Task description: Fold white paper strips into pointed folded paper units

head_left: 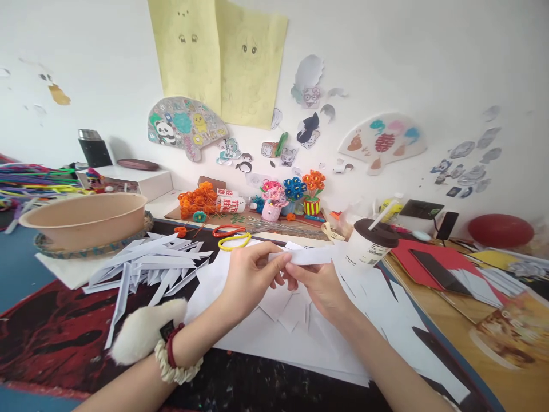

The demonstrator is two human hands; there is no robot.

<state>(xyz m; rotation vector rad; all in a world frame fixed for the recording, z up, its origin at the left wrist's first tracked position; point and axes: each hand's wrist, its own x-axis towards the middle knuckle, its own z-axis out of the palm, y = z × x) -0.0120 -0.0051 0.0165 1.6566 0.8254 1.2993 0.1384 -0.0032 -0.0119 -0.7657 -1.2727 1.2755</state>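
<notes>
A narrow white paper strip (312, 256) is held up between my two hands, above the middle of the table. My left hand (253, 277) pinches its left end with thumb and fingers. From the other side, my right hand (319, 286) grips the same strip with its thumb along the lower edge. Below them lie white paper sheets (257, 337) with small cut paper pieces (291, 312) on top. To the left is a loose pile of folded paper strips (154, 263). More cut paper strips (394, 315) spread out to the right.
A lidded cup with a straw (369, 243) stands right of my hands. Yellow-handled scissors (234, 241) lie behind them. A beige basin (86, 220) is at left, near a fluffy white object (148, 332). Pipe-cleaner flowers (274, 194) line the wall; a phone (437, 270) lies at right.
</notes>
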